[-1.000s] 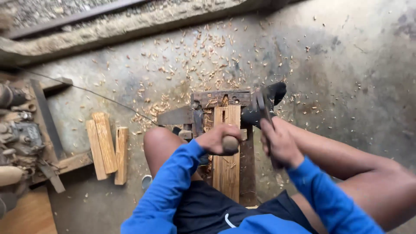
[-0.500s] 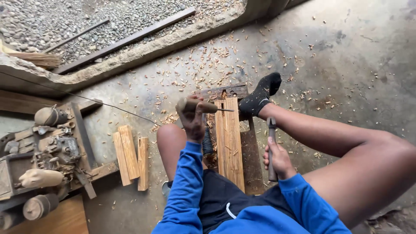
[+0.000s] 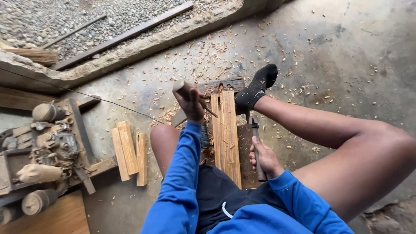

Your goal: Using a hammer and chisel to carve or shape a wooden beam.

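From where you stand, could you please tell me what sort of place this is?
Probably an informal woodworking spot at the edge of a gravel yard: wood shavings litter the concrete floor, cut wooden pieces lie nearby, and the left hand grips a wooden-handled tool over a plank.

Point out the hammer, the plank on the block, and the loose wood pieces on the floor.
hammer (image 3: 256,147), head view, on its handle above the right hand.
plank (image 3: 226,130), head view, mid-face.
loose wood pieces (image 3: 128,147), head view, on the middle piece.

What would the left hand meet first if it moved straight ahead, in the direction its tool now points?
Probably the wooden plank. The left hand holds a chisel whose tip points right and downward at the plank's top end; depth is uncertain.
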